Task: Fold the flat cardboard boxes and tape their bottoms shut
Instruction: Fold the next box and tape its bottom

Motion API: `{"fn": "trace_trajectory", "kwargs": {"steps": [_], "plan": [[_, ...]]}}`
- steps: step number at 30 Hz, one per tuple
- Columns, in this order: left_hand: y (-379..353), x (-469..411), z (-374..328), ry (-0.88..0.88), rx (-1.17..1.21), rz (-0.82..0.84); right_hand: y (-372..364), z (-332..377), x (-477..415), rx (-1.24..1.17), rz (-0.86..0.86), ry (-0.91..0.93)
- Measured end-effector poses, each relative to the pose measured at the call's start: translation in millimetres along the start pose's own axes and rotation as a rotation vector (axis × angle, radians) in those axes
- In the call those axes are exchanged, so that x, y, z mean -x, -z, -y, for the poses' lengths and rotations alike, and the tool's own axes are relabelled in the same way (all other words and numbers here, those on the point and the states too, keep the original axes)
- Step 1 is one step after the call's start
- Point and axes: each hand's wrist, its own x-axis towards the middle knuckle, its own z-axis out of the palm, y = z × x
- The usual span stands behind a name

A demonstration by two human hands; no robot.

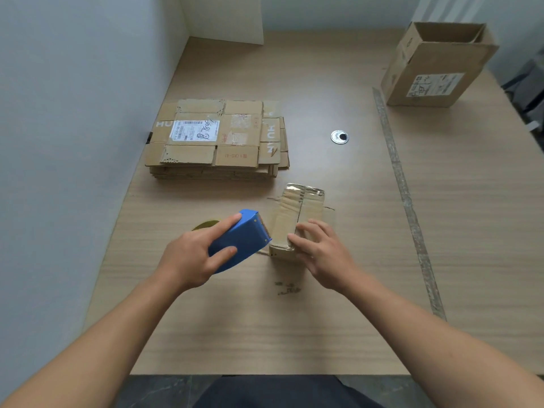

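Taping step: left hand [191, 257] grips tape dispenser [240, 240]; right hand [321, 248] holds small box [294, 222] flaps; next pull tape along seam.

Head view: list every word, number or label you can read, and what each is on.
"HU": white, left edge of the top flat box.
"HUAN", sideways, last letters unsure: same box, right flap.
"(XG-A)", red, upside down, unsure: same box, near flap.
White label there: barcode and handwriting, too small.
Sticker on the upright box: blurred.
Marks on the table: unreadable.
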Motion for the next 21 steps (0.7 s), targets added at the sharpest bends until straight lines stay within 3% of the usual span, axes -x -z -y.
{"fn": "trace_trajectory", "kwargs": {"steps": [4,8,10,14,21], "plan": [[-4.2,6.6,1.5,-0.224,-0.065,-0.076,6.2,-7.4,4.9,-0.005,0.053,0.075],[-3.9,9.8,0.4,-0.416,-0.141,-0.135,17.8,-0.2,3.7,-0.124,0.034,-0.039],[-1.7,11.2,2.1,-0.463,-0.171,-0.148,23.4,5.3,2.9,-0.176,0.028,-0.084],[4.7,14.7,0.4,-0.511,-0.216,-0.178,26.8,12.2,3.4,-0.135,-0.003,0.009],[8.4,17.6,-4.1,-0.595,-0.242,-0.212,34.6,30.0,-9.6,-0.351,-0.009,-0.003]]}}
